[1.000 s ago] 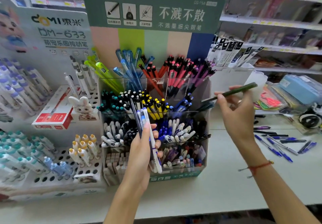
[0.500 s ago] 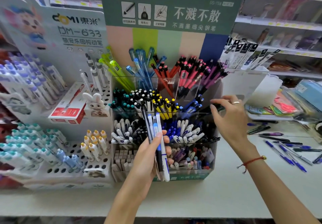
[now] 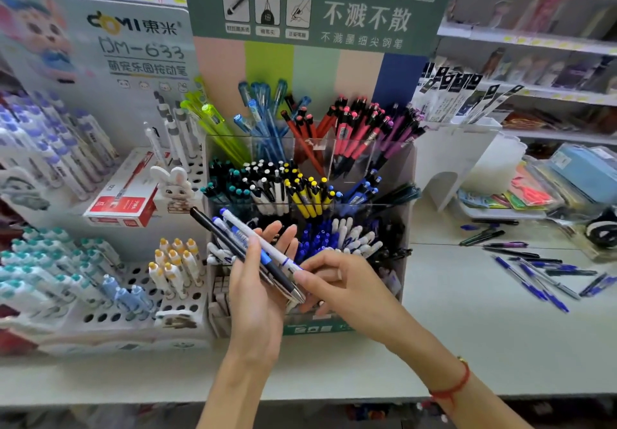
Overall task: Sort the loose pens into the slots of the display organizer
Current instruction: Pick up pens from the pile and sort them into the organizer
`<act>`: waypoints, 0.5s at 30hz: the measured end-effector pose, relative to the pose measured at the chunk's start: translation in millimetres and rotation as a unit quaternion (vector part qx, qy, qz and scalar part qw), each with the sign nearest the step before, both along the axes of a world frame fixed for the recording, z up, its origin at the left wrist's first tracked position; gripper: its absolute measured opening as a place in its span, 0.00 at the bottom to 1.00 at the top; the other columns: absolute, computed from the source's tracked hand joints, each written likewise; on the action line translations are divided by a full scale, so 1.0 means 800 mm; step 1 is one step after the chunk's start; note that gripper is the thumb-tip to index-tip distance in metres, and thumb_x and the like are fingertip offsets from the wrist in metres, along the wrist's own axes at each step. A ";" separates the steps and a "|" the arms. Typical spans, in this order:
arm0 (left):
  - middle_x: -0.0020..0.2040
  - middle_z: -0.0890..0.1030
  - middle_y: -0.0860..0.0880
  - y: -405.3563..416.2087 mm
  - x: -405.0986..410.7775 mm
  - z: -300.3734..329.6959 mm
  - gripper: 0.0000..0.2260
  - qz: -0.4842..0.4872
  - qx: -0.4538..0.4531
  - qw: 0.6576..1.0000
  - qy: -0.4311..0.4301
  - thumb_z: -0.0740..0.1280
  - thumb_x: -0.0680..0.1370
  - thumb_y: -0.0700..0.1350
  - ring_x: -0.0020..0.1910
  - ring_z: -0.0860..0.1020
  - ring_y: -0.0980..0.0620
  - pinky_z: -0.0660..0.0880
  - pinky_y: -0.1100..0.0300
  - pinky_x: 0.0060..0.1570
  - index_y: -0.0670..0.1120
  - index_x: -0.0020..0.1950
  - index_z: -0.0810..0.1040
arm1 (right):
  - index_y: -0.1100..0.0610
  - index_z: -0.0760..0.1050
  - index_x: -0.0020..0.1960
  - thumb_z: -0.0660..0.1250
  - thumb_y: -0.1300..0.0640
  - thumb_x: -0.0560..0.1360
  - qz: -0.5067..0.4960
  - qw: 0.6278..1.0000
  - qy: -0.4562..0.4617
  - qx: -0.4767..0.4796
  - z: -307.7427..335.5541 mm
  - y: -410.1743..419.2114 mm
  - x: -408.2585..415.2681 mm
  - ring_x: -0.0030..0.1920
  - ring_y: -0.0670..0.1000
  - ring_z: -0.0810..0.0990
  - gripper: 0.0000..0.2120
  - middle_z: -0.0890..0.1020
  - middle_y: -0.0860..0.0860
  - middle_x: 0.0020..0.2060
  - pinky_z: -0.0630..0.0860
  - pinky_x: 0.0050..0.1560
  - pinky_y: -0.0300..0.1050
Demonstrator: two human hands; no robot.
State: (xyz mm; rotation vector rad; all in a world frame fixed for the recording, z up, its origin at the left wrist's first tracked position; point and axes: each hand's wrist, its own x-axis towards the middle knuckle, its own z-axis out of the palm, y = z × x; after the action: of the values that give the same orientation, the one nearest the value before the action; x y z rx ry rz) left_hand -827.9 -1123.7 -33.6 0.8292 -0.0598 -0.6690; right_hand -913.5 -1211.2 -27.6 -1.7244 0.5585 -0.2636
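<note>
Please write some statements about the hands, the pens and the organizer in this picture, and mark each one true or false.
1. The left hand holds several pens. True.
2. The right hand rests flat on the counter. False: it reaches to the tips of the held pens.
3. Loose pens lie on the counter, right of the display organizer. True.
4. The yellow pens stand in the back row. False: they stand in the middle row.

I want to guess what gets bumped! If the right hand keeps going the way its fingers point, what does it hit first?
Probably the bundle of pens held in the left hand. The right hand points left, its fingertips already at the pens' lower ends; whether they touch is unclear.
</note>
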 end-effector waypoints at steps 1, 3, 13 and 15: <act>0.57 0.83 0.49 0.000 -0.001 0.001 0.15 -0.003 0.006 1.000 -0.020 0.54 0.83 0.48 0.57 0.81 0.53 0.75 0.56 0.56 0.45 0.62 0.75 | 0.56 0.77 0.49 0.67 0.56 0.77 -0.001 1.000 0.004 0.018 0.001 0.002 0.000 0.36 0.51 0.84 0.04 0.85 0.53 0.38 0.78 0.33 0.39; 0.59 0.82 0.52 -0.001 -0.005 0.001 0.16 -0.003 0.025 0.998 -0.062 0.53 0.83 0.48 0.59 0.80 0.55 0.77 0.63 0.51 0.46 0.64 0.75 | 0.58 0.75 0.51 0.68 0.58 0.77 -0.006 0.998 0.009 0.070 0.001 0.006 0.001 0.36 0.52 0.84 0.05 0.85 0.53 0.37 0.79 0.34 0.41; 0.57 0.82 0.56 -0.011 -0.015 -0.005 0.16 -0.023 0.128 0.974 -0.187 0.53 0.83 0.50 0.56 0.79 0.61 0.75 0.49 0.60 0.46 0.65 0.72 | 0.52 0.74 0.58 0.63 0.53 0.80 -0.033 0.991 -0.001 0.126 0.000 0.021 -0.001 0.36 0.52 0.82 0.08 0.84 0.50 0.38 0.76 0.31 0.40; 0.55 0.82 0.56 -0.013 -0.018 -0.006 0.17 -0.036 0.139 0.970 -0.196 0.53 0.82 0.51 0.52 0.80 0.60 0.78 0.52 0.54 0.46 0.65 0.73 | 0.51 0.75 0.59 0.63 0.53 0.79 -0.043 0.987 -0.012 0.151 -0.003 0.021 -0.004 0.37 0.52 0.82 0.09 0.84 0.49 0.38 0.74 0.30 0.38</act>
State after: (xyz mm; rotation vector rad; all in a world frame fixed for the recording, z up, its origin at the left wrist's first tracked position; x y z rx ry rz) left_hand -842.2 -1133.8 -38.5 1.2278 -0.3617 -0.5792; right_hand -916.8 -1194.6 -30.1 -1.4038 0.6229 -0.2474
